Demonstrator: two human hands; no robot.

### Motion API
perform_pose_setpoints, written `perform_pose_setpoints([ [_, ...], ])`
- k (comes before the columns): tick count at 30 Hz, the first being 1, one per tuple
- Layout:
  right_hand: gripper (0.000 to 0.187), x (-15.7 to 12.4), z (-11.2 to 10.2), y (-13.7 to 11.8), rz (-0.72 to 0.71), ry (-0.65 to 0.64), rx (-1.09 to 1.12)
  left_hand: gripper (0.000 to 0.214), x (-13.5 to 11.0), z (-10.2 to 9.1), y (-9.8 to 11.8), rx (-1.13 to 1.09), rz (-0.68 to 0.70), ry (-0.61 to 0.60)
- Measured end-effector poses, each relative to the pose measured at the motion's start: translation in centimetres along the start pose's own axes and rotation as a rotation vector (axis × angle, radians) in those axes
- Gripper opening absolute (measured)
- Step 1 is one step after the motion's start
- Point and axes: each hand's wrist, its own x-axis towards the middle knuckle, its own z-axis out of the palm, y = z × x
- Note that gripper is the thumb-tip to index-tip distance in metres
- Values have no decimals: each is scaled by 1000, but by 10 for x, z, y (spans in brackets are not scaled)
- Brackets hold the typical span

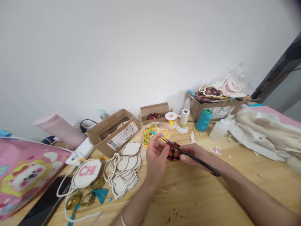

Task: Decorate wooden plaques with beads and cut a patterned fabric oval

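Black tweezers [197, 159] lie in my right hand [194, 153], gripped between thumb and fingers, with their prongs pointing left toward my other hand. My left hand [157, 155] is curled, its thumb and fingertips closed at the left edge of a dark fabric piece [173, 154] with red and yellow flowers. The fabric sits between both hands, partly covered by the fingers and tweezers. Just behind the left fingers is a tangle of yellow cord [147, 136] on clear plastic.
White wooden cutouts [127, 166], a "CHI" tag [87, 172] and gold bells [81, 197] lie left. Cardboard boxes [113, 131] stand along the wall. A teal thread cone [203, 120], a squeeze bottle [219, 129] and pale cloth [263, 131] are right.
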Motion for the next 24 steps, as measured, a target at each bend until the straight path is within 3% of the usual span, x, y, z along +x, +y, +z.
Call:
perform_pose_setpoints([
  [12,63,1,-1,-5,111,41,-6,48,2,1,-4,22,-24,-13],
  [24,59,1,-2,5,95,26,-6,50,2,1,-2,8,-53,-23],
])
